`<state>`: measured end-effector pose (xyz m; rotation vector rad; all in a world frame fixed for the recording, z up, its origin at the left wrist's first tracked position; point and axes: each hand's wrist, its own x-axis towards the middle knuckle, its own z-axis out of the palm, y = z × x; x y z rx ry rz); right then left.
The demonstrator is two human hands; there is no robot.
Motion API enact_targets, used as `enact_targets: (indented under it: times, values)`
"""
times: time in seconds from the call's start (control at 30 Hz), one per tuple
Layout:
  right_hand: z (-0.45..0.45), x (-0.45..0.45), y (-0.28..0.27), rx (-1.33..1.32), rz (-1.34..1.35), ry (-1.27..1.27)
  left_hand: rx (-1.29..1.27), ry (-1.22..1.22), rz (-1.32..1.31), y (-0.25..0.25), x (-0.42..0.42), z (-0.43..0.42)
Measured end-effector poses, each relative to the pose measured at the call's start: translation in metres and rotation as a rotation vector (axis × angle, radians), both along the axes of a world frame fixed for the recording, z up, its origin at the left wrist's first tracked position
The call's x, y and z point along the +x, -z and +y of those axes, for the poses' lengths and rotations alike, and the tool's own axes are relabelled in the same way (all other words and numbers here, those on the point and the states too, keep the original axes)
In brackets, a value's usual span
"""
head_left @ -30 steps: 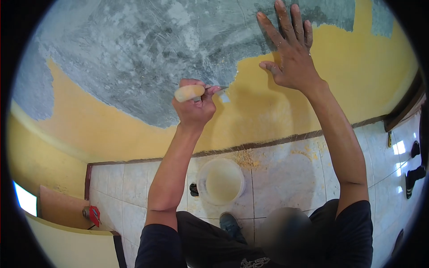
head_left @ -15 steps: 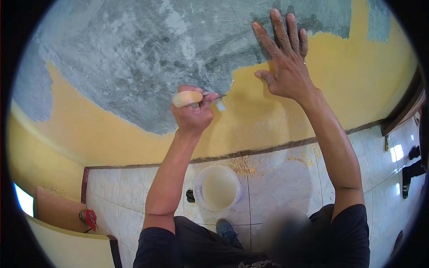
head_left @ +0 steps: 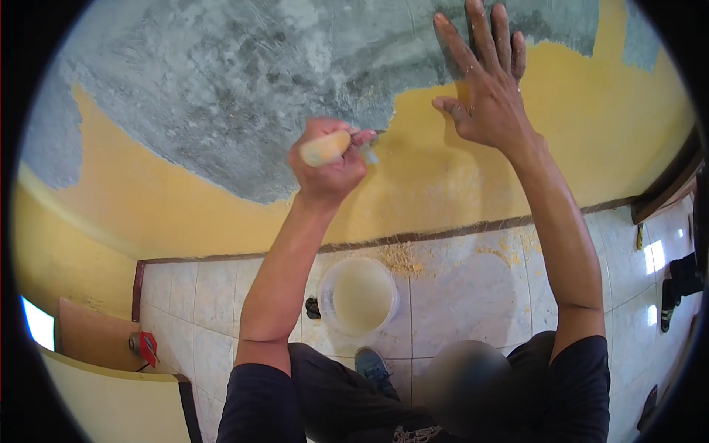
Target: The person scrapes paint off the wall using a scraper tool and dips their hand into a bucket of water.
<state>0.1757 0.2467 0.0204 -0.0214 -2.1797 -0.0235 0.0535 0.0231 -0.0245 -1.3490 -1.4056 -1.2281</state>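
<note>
My left hand (head_left: 331, 166) is closed around a scraper with a rounded, pale wooden handle (head_left: 325, 149). Its thin blade, partly hidden by my fingers, meets the wall where yellow paint (head_left: 413, 184) borders a bare grey patch (head_left: 244, 103). Up and to the right, my right hand (head_left: 487, 96) lies with fingers spread against the wall, its fingertips over the grey and its palm over the yellow. Pale specks dot the fingers of that hand.
On the tiled floor below stands a white bucket (head_left: 329, 306). Yellow paint flakes (head_left: 402, 258) lie along the dark baseboard (head_left: 458, 230). A red object (head_left: 148, 347) is at the lower left, near a low partition (head_left: 118, 399). Another person's foot (head_left: 667, 303) shows at the right.
Both hands sit slightly higher and further right in view, the left one still gripping the scraper. The view itself has shifted a little, with the bucket and floor appearing higher.
</note>
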Motion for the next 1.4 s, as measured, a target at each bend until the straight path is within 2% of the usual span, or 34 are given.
enact_targets:
  times: [0.07, 0.17, 0.2, 0.27, 0.33, 0.4, 0.43, 0.53, 0.6, 0.67, 0.8, 0.93, 1.0, 1.03, 1.07, 1.13, 1.17, 1.23, 1.4]
  values:
    - [0.001, -0.001, 0.002, -0.018, -0.011, -0.010, 0.001, -0.020, 0.066, -0.001, 0.002, 0.001]
    - [-0.002, 0.003, -0.001, -0.052, -0.045, -0.040, 0.060, 0.018, -0.200, 0.006, -0.002, 0.002]
    - [-0.002, 0.002, -0.003, -0.043, -0.031, -0.037, 0.068, 0.022, -0.186, 0.004, -0.003, 0.003]
    - [0.000, 0.002, 0.000, -0.024, -0.033, -0.024, 0.036, -0.072, 0.082, 0.007, -0.002, 0.003]
    - [0.000, 0.000, 0.003, -0.021, -0.023, -0.034, 0.050, -0.059, 0.010, 0.001, 0.007, 0.000]
    - [0.002, 0.000, 0.000, -0.009, 0.006, -0.028, -0.064, -0.134, 0.217, -0.004, 0.007, -0.006]
    - [0.001, 0.001, -0.001, -0.019, -0.028, -0.024, 0.083, 0.110, -0.103, 0.002, 0.006, 0.001]
    - [0.001, 0.001, 0.001, -0.033, -0.051, -0.024, 0.084, -0.012, -0.122, -0.002, 0.006, -0.001]
    - [-0.001, 0.001, -0.001, -0.032, -0.020, -0.021, 0.062, -0.052, -0.080, 0.002, 0.002, -0.004]
    - [-0.001, 0.002, -0.001, -0.036, -0.060, -0.004, -0.074, -0.257, 0.244, -0.005, 0.005, -0.007]
    - [0.002, 0.002, 0.000, -0.015, -0.001, -0.044, -0.015, -0.166, 0.063, -0.008, 0.008, -0.006]
    - [-0.002, 0.003, 0.001, -0.037, -0.085, -0.014, 0.188, 0.011, -0.145, -0.014, 0.012, -0.002]
    - [-0.002, 0.002, -0.002, -0.057, -0.071, -0.019, -0.046, -0.169, 0.250, -0.010, 0.007, -0.007]
    - [-0.001, 0.003, -0.002, -0.025, -0.052, -0.001, -0.021, -0.089, 0.078, -0.006, 0.006, -0.006]
    - [-0.001, 0.002, 0.000, 0.006, -0.038, 0.011, -0.021, -0.095, 0.071, 0.000, 0.005, -0.005]
    - [-0.001, 0.002, 0.001, -0.022, -0.045, -0.019, 0.247, 0.135, -0.163, -0.006, 0.012, 0.007]
    - [-0.002, 0.003, 0.000, -0.043, -0.040, -0.046, 0.028, -0.052, 0.025, 0.003, 0.005, -0.005]
    - [0.000, 0.002, -0.003, -0.037, -0.035, -0.034, -0.005, -0.079, 0.072, -0.008, 0.002, -0.006]
    - [-0.002, 0.002, -0.002, -0.047, -0.026, -0.050, -0.181, -0.097, 0.048, 0.006, 0.011, -0.010]
